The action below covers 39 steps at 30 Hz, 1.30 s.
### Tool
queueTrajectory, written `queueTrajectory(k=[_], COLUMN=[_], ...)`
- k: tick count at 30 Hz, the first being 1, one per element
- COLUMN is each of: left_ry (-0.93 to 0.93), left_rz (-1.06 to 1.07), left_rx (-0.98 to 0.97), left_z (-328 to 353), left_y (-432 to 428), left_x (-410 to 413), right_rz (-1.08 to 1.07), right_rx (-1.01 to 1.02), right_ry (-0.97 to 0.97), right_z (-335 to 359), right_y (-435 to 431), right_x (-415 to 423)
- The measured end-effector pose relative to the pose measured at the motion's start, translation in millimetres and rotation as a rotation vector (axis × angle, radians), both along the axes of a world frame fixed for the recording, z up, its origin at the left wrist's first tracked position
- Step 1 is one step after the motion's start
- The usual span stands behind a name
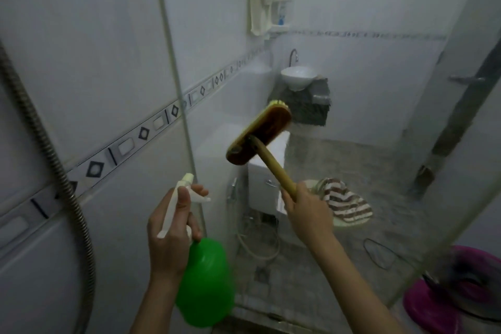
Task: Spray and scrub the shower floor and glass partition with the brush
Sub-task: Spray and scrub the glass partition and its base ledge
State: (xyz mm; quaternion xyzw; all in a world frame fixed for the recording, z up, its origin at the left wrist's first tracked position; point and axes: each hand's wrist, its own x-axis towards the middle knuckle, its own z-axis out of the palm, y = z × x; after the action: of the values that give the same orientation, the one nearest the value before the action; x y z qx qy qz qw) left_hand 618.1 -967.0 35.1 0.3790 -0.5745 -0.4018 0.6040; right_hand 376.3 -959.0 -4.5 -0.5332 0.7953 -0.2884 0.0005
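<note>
Head view: left hand [173, 228] grips spray bottle [207, 279], right hand [306, 211] brush [259, 134]; toilet [261, 187] behind glass [366, 165].

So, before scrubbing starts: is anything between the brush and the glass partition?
Nothing visible does. The right hand holds the brush up facing the glass partition; the left hand holds the spray bottle lower left.
</note>
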Motion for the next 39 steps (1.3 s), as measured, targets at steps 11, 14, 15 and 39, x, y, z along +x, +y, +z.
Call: queueTrajectory(k=[11, 14, 15, 39], left_ry=[-0.049, -0.044, -0.043, -0.076], left_rz=[0.044, 0.029, 0.027, -0.13], left_rx=[0.005, 0.0, -0.003, -0.003], left_z=[-11.3, -12.5, -12.7, 1.4], left_y=[9.6, 10.9, 11.3, 2.7], left_x=[14.1, 11.7, 10.7, -44.8], right_rz=[0.152, 0.055, 0.006, -0.051], right_rx=[0.116, 0.123, 0.12, -0.321], right_ry=[0.112, 0.031, 0.003, -0.247], right_z=[20.4, -13.3, -27.9, 1.4], right_y=[-62.8, -23.4, -2.7, 14.0], right_x=[58.7, 25.5, 15.0, -50.7])
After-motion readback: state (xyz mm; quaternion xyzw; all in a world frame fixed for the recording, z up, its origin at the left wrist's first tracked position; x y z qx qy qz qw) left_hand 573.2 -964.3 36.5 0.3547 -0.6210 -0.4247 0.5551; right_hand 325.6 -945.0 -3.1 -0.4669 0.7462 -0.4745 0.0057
